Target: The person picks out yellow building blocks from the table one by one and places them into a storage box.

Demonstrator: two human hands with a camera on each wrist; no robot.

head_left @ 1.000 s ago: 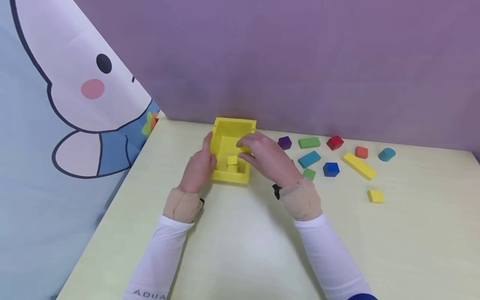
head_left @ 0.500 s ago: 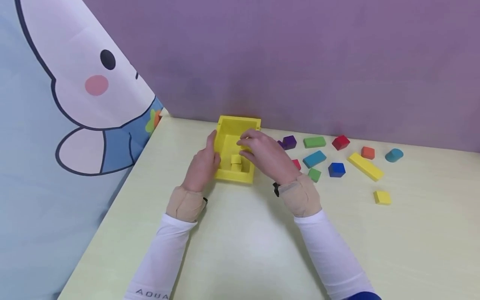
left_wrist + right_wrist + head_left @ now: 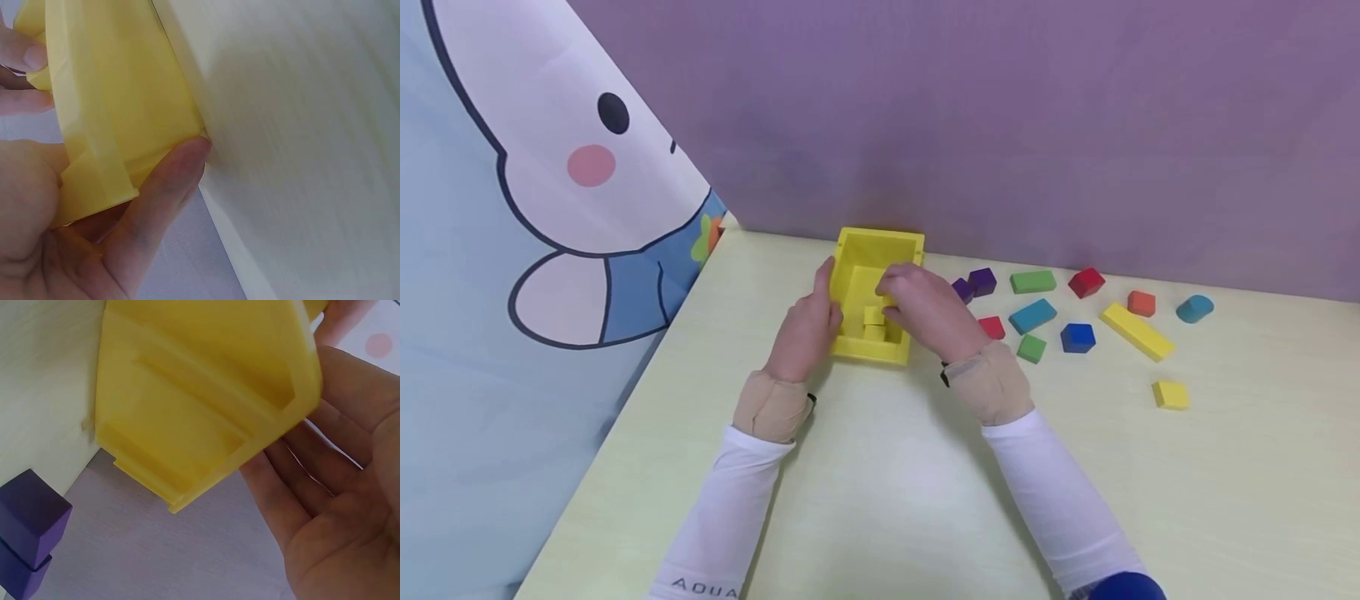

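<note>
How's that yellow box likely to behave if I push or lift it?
The yellow box is probably stiff: its walls look straight where the left hand grips it. Its broad, low shape suggests it would slide rather than tip. Its smooth-looking sides may be slightly slippery.

Soft, even light fills the head view, with pale glare on the table [image 3: 887,467] in front of the box [image 3: 870,351] and faint shadow on the backdrop [image 3: 887,183] behind it. Both wrist views look dimmer and hazy.

A purple backdrop [image 3: 1000,125] stands beside blue cloth [image 3: 460,417] (cartoon-printed).
</note>
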